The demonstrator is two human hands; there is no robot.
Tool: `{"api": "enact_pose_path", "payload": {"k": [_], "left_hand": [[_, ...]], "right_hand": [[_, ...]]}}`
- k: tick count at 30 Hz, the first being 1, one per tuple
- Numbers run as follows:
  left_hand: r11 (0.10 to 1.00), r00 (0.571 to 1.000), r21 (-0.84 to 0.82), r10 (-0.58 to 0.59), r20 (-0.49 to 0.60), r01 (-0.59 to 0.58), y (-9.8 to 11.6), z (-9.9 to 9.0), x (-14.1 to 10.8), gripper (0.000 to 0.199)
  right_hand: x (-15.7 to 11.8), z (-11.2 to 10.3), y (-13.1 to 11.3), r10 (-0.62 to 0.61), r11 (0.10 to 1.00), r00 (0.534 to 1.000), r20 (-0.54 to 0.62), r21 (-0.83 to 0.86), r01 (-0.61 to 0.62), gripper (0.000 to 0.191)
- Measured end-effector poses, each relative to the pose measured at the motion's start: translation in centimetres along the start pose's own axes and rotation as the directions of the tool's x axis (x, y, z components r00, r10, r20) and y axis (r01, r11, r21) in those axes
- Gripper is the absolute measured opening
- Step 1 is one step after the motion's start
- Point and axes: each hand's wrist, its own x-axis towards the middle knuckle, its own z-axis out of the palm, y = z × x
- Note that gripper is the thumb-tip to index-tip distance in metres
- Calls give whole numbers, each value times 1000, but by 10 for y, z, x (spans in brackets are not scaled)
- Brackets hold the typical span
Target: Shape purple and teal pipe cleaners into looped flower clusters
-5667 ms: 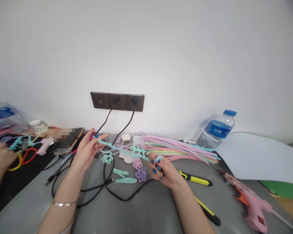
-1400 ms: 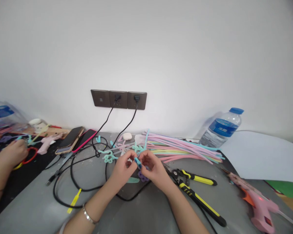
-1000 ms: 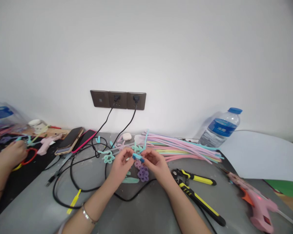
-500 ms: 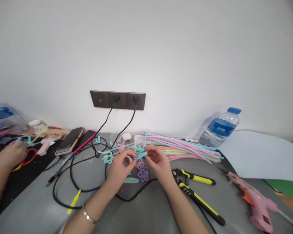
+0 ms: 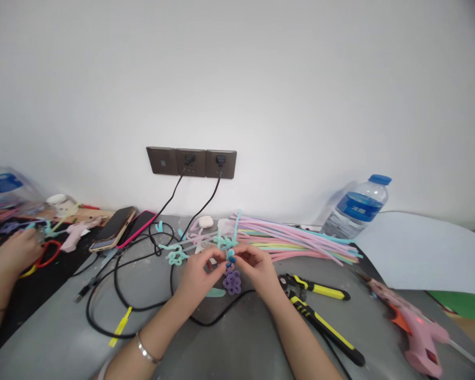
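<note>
My left hand (image 5: pixel 201 272) and my right hand (image 5: pixel 257 266) meet above the middle of the grey table. Between their fingertips is a small blue pipe cleaner piece (image 5: pixel 231 255), pinched from both sides; its full shape is partly hidden by the fingers. Just below the hands lies a purple flower shape (image 5: pixel 231 283), with a pink one mostly covered behind the fingers. A mint flower shape (image 5: pixel 177 255) rests to the left of my left hand. Behind my hands lies a bundle of pastel pipe cleaners (image 5: pixel 293 238).
Yellow-black pliers (image 5: pixel 324 316) and a pink glue gun (image 5: pixel 417 332) lie at right, near a water bottle (image 5: pixel 356 208). Black cables (image 5: pixel 116 285) loop at left beside two phones (image 5: pixel 121 227). Another person's hand (image 5: pixel 18 253) is at far left, near red-handled scissors (image 5: pixel 49 254).
The light blue piece between my fingertips was seen long and flat; now it looks small and bunched, with darker blue showing. Both hands have moved slightly.
</note>
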Motion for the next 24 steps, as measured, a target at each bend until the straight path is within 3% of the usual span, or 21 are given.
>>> {"api": "enact_pose_path", "payload": {"k": [7, 11, 17, 24], "left_hand": [[992, 997, -107, -68, 46, 73, 1, 1, 3, 9], [978, 993, -175, -108, 55, 116, 1, 0, 3, 6], [968, 989, -208, -126, 80, 141, 2, 0, 2, 6], [955, 986, -248, -144, 88, 162, 3, 0, 3, 8]], "right_hand": [[-2, 2, 1, -46, 995, 998, -34, -87, 42, 19], [-3, 3, -2, -112, 979, 994, -13, -175, 108, 8], [-4, 2, -3, -116, 979, 993, -1, -172, 114, 15], [-3, 3, -4, -108, 979, 994, 7, -173, 107, 7]]}}
